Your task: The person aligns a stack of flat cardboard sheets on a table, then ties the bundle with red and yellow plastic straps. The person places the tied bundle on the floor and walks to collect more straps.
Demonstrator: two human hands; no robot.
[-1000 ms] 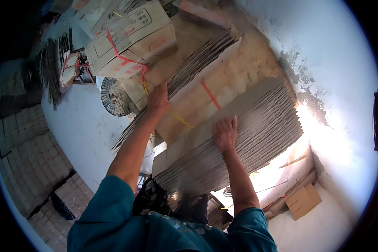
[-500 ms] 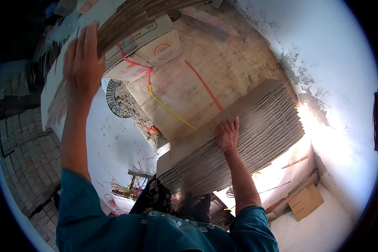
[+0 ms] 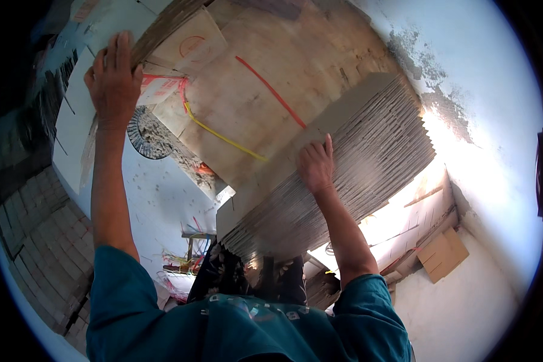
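My left hand (image 3: 113,81) reaches to the upper left and lies with stretched fingers on a pale cardboard sheet (image 3: 72,130), beside the ridged edges of a cardboard stack (image 3: 166,30). My right hand (image 3: 317,163) is bent over the top of a large stack of flat cardboard sheets (image 3: 368,157) in front of me. Its fingers curl onto the end sheet, one of them raised; their tips are partly hidden. The large stack stands slanting, its many edges fanned toward me. A red strap (image 3: 271,90) and a yellow strap (image 3: 223,137) lie beyond it on a worn board (image 3: 223,102).
A white carton (image 3: 193,45) with red print stands at the upper left. Near a round ribbed dark object (image 3: 148,133) lies debris. Strapped bundles (image 3: 45,241) fill the lower left. A peeling wall (image 3: 482,78) rises at right, above a loose cardboard piece (image 3: 443,254).
The view has shifted, so the carton and straps now appear farther left and higher. The upper-left cardboard has slid left in view. My right hand's fingers have bent more on the large stack.
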